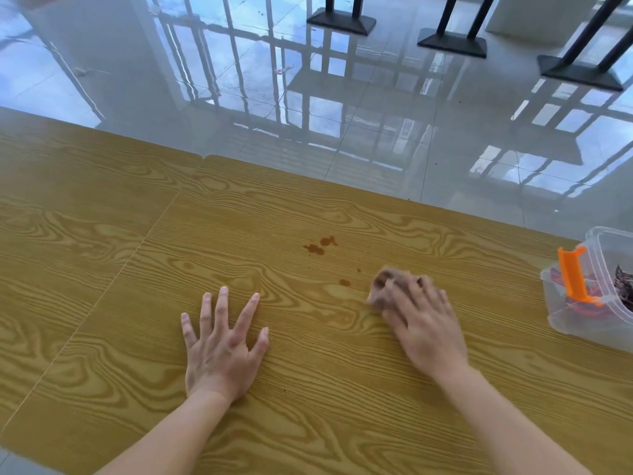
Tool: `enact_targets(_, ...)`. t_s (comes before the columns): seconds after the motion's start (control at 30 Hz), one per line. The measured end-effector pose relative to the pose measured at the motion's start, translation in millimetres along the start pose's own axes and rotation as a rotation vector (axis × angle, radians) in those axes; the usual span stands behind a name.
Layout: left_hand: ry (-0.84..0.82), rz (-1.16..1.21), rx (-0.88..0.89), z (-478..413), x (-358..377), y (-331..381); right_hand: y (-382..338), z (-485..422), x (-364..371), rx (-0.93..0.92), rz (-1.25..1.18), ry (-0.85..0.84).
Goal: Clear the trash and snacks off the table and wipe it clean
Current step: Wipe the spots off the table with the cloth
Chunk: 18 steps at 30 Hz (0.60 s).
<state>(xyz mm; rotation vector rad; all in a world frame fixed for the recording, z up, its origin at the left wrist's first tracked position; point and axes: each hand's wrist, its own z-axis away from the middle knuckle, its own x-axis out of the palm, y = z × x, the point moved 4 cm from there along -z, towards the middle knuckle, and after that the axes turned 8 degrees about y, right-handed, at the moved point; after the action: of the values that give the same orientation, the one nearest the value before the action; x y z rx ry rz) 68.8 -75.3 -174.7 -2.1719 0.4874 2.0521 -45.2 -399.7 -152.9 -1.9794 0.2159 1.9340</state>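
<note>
On wood-grain table [308, 423], right hand [424, 323] pressing crumpled brown cloth [382, 286]

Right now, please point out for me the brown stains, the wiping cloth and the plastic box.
brown stains [320, 245]: head view, on the largest blotch.
wiping cloth [379, 286]: head view, on its exposed left part.
plastic box [575, 329]: head view, on its near wall.
</note>
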Motion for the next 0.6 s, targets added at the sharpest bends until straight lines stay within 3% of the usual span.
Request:
enact_targets(0.07, 0.001, 0.002, -0.003, -0.5, -0.3, -0.1, 0.0, -45.3, 2.8, 0.242, -0.059, 0.014)
enact_targets(0.1, 0.000, 0.001, -0.003, -0.7, -0.4, -0.3, -9.3, -55.5, 3.6, 0.271, -0.067, 0.001)
enact_targets(0.2, -0.009, -0.010, -0.005, 0.3, -0.7, -0.8, -53.0, -24.1, 9.1, 0.001, -0.083, -0.033)
enact_targets(0.3, -0.004, 0.000, -0.004, -0.2, -0.5, -0.4, -69.0, 75.5, 10.6, -0.303, -0.047, -0.007)
enact_targets(0.4, -0.009, -0.003, -0.001, -1.4, 0.1, -0.1, -41.7, 94.6, 10.6, -0.415, 0.024, -0.050)
enact_targets(0.47, -0.005, -0.003, 0.000, -0.8, -0.4, 0.1, -27.3, 50.5, 7.2, -0.259, 0.032, -0.023)
enact_targets(0.57, -0.006, -0.005, -0.005, -0.5, -1.5, 0.8, -31.4, -26.3, 7.0, 0.156, -0.051, 0.005)
enact_targets(0.6, -0.010, -0.004, -0.007, -0.4, -1.4, 0.7, -43.0, -36.7, 9.8, 0.204, -0.067, -0.005)
